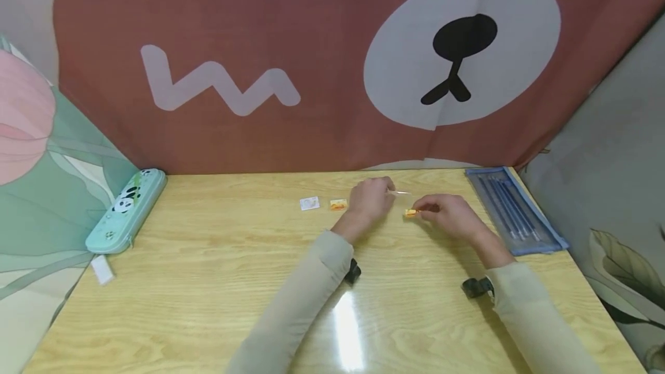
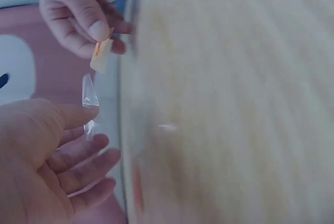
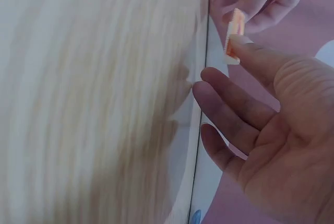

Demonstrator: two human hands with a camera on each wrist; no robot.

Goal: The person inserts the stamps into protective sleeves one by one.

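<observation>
Between the thumb and fingertips of my right hand (image 1: pixel 451 215) is a small orange postage stamp (image 3: pixel 236 36), its edge finely toothed in the right wrist view. My left hand (image 1: pixel 371 198) pinches a thin clear plastic piece (image 2: pixel 90 96); whether it is a sleeve or a bag I cannot tell. The two hands are close together above the far part of the table, the stamp just apart from the plastic. Left of my left hand lie a second orange stamp (image 1: pixel 338 205) and a whitish stamp (image 1: pixel 309 204), both flat on the wood.
A mint pencil case (image 1: pixel 127 209) with a panda stands at the table's left edge, a white eraser-like block (image 1: pixel 103 270) beside it. A blue mesh pouch (image 1: pixel 542 229) holding several pencils lies at the right edge. A brown bear-print cloth (image 1: pixel 234 143) hangs behind.
</observation>
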